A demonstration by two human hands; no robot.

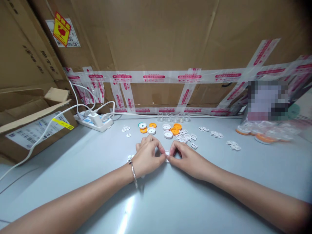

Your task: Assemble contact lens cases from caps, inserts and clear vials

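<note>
The left hand and right hand pinch a small white piece at mid-table, just nearer than the white round caps. Fingertip adjusting seems in hand, calling next for steady, even pressure.
</note>
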